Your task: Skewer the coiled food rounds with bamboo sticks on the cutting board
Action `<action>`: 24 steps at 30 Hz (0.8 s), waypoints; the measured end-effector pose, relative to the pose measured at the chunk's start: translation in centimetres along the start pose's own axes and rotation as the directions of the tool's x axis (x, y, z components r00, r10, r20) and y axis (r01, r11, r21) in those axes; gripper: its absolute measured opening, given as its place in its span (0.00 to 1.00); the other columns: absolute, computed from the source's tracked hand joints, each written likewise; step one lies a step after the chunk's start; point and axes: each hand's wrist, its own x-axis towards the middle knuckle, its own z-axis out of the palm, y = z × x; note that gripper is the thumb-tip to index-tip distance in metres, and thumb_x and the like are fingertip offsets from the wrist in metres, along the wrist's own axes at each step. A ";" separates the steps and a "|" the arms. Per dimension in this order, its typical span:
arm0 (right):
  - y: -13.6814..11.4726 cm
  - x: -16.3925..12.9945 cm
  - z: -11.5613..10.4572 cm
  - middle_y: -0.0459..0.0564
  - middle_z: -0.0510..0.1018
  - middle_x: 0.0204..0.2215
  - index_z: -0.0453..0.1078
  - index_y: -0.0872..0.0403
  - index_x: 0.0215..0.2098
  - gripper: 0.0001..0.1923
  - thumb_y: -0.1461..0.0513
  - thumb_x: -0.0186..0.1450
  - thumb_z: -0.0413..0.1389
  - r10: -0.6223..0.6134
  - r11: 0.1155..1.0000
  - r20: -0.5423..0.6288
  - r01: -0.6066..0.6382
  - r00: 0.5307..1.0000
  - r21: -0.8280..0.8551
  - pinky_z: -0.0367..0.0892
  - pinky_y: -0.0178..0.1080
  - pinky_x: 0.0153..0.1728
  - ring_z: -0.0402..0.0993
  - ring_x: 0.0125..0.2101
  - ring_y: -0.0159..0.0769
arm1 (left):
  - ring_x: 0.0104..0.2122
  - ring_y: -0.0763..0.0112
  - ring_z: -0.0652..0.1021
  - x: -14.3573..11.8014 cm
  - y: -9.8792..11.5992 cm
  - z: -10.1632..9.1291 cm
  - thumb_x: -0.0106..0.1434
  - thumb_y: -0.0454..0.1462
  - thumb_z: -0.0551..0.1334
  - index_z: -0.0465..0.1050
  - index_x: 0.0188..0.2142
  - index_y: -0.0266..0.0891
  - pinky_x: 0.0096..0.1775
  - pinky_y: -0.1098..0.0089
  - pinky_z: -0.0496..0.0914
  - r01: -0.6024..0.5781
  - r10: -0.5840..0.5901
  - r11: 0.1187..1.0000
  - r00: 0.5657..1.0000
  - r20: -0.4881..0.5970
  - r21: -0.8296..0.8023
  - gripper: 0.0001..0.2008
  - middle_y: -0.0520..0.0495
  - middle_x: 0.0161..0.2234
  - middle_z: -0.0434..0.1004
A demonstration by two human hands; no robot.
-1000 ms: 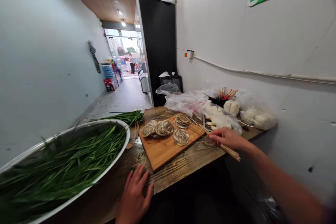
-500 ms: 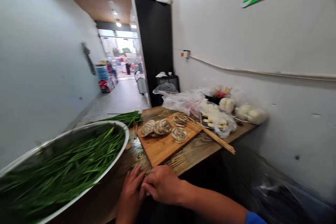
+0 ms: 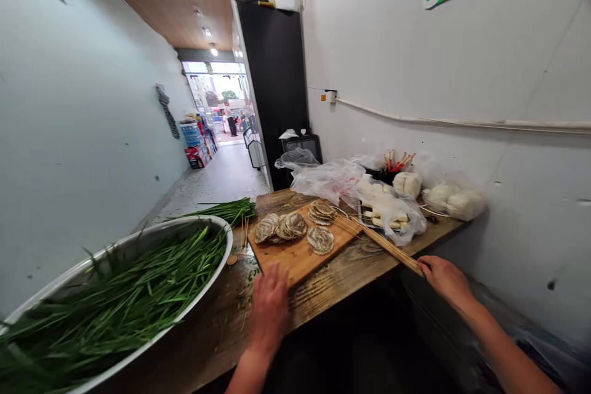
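My left hand [image 3: 270, 308] lies flat, fingers spread, at the near corner of the rectangular wooden cutting board [image 3: 302, 252]; it grips nothing. My right hand [image 3: 443, 277] touches the end of the thin bamboo skewers [image 3: 390, 247] on the worn wooden counter [image 3: 351, 268]; I cannot tell whether its fingers close on them.

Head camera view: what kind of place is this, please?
Probably a food-prep corner at the back of a small shop or eatery. A wooden table carries a cutting board with sliced food, bamboo skewers and a big metal basin of chives; the corridor leads to a storefront.

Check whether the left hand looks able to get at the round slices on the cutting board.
Probably yes: the left hand rests at the cutting board's near corner, and nothing lies between it and the round slices.
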 end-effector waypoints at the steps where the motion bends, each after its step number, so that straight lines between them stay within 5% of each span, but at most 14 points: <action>1: 0.2 0.1 0.4 0.51 0.78 0.31 0.75 0.52 0.32 0.16 0.60 0.63 0.44 -0.004 0.999 0.003 0.004 1.000 0.039 0.62 0.36 0.32 0.73 0.31 0.37 | 0.59 0.62 0.60 1.1 0.9 0.3 0.65 0.36 0.46 0.62 0.56 0.38 0.58 0.55 0.54 -0.028 0.029 1.000 0.995 0.093 -0.013 0.21 0.41 0.58 0.60; 5: 0.3 0.3 1.3 0.50 0.77 0.31 0.73 0.53 0.31 0.16 0.59 0.63 0.44 -0.001 0.994 -0.002 0.001 1.000 0.107 0.61 0.36 0.31 0.73 0.31 0.37 | 0.62 0.57 0.51 4.2 2.4 1.2 0.63 0.40 0.51 0.55 0.60 0.43 0.59 0.53 0.50 -0.031 0.032 0.999 0.921 0.389 -0.010 0.25 0.43 0.63 0.49; 8: 0.7 0.6 1.0 0.50 0.76 0.29 0.70 0.53 0.28 0.15 0.58 0.62 0.44 -0.028 0.992 0.000 0.028 1.000 0.125 0.61 0.37 0.30 0.72 0.30 0.37 | 0.62 0.57 0.49 4.8 1.7 1.1 0.63 0.38 0.50 0.52 0.61 0.46 0.59 0.53 0.49 -0.068 0.071 0.997 0.866 0.495 -0.024 0.26 0.44 0.63 0.47; 16: 2.6 -0.2 -0.4 0.51 0.77 0.31 0.72 0.53 0.32 0.19 0.53 0.64 0.43 -0.117 0.979 -0.001 0.115 0.993 0.171 0.63 0.38 0.34 0.72 0.30 0.38 | 0.62 0.60 0.49 3.5 -0.5 0.2 0.65 0.35 0.47 0.52 0.61 0.46 0.59 0.57 0.49 -0.126 0.163 0.986 0.849 0.503 -0.107 0.24 0.45 0.63 0.46; 24: 3.3 -3.6 -1.2 0.53 0.75 0.28 0.71 0.55 0.31 0.18 0.55 0.65 0.42 -0.158 0.986 -0.054 0.160 0.986 0.042 0.64 0.39 0.33 0.71 0.28 0.38 | 0.61 0.58 0.55 0.8 -3.5 -0.4 0.65 0.34 0.47 0.55 0.60 0.51 0.57 0.55 0.54 -0.178 0.237 0.966 0.901 0.364 -0.189 0.23 0.48 0.62 0.53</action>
